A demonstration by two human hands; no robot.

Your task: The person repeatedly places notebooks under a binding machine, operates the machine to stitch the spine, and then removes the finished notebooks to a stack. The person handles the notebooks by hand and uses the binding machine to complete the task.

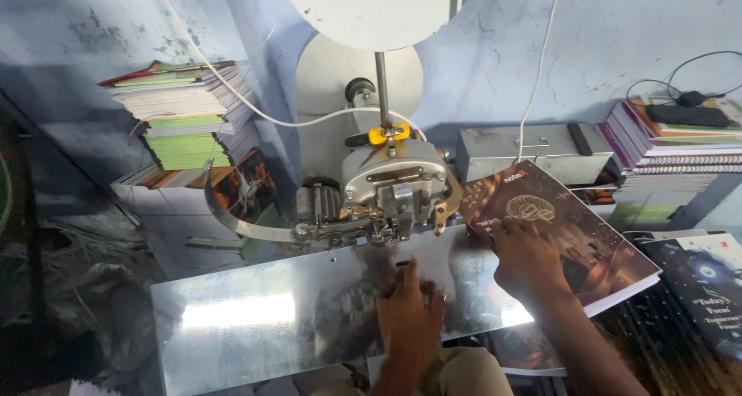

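Notebook with a dark brown glossy cover and a gold brain-like drawing (553,226) lies tilted on the right end of the shiny sheet-metal work plate (255,319), its far corner just beside the silver stitching head with the yellow clip on its rod (394,183). Your right hand (529,261) rests flat on the near-left part of the cover, fingers (506,227) spread and pressing down, tips pointing toward the head. Nothing is pinched.

Your left hand (410,311) lies palm-down on the bare plate, just left of your right hand and nearer you than the head. Its fingers are together and slightly blurred; whether anything sits under them cannot be told.

Judgement: the step in hand looks like positioning, with the book's edge being lined up to the machine. The next move calls for even downward pressure, the spine edge held square to the guide, and fingertips kept clear of the moving parts ahead of them.

Beyond your fingertips: a grey metal box (525,152) against the blue wall. Far left of your left hand, a stack of green and white books (185,122). Right of your right hand, spiral-bound stacks (680,149) and dark blue-covered notebooks (699,288).
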